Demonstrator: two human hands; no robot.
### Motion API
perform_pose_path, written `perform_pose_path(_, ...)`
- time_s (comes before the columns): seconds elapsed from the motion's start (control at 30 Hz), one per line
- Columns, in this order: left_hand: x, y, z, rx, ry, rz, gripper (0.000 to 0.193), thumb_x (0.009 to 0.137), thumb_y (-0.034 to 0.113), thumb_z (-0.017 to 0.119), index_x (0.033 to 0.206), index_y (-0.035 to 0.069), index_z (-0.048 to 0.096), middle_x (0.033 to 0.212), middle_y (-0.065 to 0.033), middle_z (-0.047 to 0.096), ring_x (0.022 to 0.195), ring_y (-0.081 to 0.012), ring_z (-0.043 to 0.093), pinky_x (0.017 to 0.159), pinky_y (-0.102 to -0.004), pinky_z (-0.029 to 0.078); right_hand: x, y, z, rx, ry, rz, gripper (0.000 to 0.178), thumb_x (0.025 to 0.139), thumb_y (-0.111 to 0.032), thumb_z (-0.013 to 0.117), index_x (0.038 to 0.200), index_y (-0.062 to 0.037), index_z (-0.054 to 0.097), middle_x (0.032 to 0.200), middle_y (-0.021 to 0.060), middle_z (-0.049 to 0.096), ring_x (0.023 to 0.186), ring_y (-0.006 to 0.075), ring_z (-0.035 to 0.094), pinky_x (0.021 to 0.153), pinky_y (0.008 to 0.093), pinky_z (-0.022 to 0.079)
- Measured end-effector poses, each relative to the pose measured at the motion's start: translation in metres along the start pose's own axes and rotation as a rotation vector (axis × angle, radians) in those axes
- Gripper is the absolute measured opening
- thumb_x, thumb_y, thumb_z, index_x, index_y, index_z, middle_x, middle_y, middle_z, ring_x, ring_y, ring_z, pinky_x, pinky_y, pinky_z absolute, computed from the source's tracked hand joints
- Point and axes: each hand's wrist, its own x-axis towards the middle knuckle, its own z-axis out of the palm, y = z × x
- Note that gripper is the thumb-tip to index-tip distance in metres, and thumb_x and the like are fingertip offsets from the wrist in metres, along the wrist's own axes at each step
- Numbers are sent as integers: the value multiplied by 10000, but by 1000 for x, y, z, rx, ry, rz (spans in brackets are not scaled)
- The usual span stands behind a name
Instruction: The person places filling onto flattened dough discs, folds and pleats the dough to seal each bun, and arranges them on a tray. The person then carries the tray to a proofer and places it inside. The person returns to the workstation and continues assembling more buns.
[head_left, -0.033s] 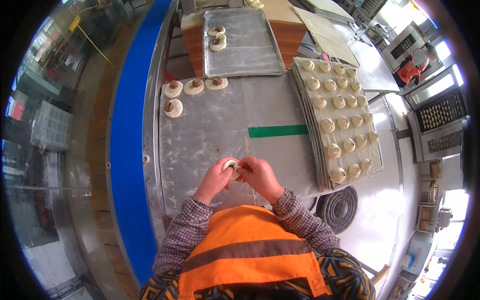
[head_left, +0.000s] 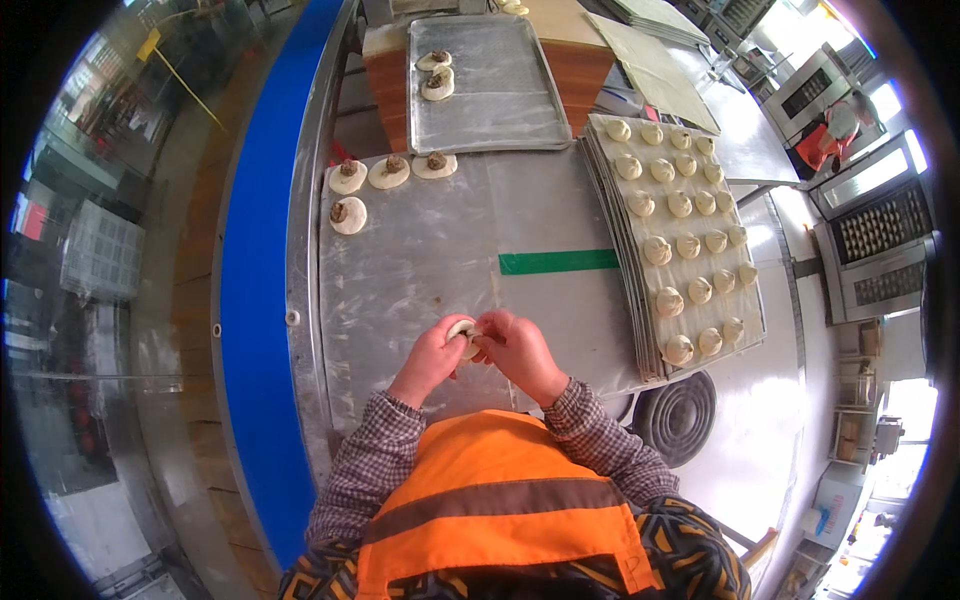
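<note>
A partly closed bun [head_left: 462, 331] of pale dough, dark filling showing in its opening, is held over the near part of the metal worktop [head_left: 430, 270]. Wrapped round its left side is my left hand [head_left: 432, 355], fingers closed. My right hand [head_left: 517, 352] pinches the dough rim on the other side with thumb and fingertips. Several flat dough rounds topped with brown filling lie at the worktop's far left, among them a single dough round [head_left: 348, 215] nearest to me. The underside of the held bun is hidden by my fingers.
To the right, a stack of trays [head_left: 640, 290] bears rows of pleated buns [head_left: 657, 250]. Beyond the worktop is a metal baking tray [head_left: 500, 95] with two filled rounds. Green tape [head_left: 558, 262] crosses the surface. A person [head_left: 835, 130] stands at the far right.
The fingers of my right hand have shifted very slightly at the bun's rim, and the bun's opening looks a little narrower. The whole view has moved a touch; the rest stays put.
</note>
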Motion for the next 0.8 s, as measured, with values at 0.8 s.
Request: perform_pose_path(0.8, 5, -34, -45, -581, 2, -156, 663, 956, 657, 303, 1074, 76, 599, 809, -15, 607, 631, -91, 557, 463, -225, 409, 19, -5, 43, -240, 115, -140, 165, 818, -23, 694, 968, 9, 634, 807, 68, 657, 713, 123, 619, 636, 254, 507)
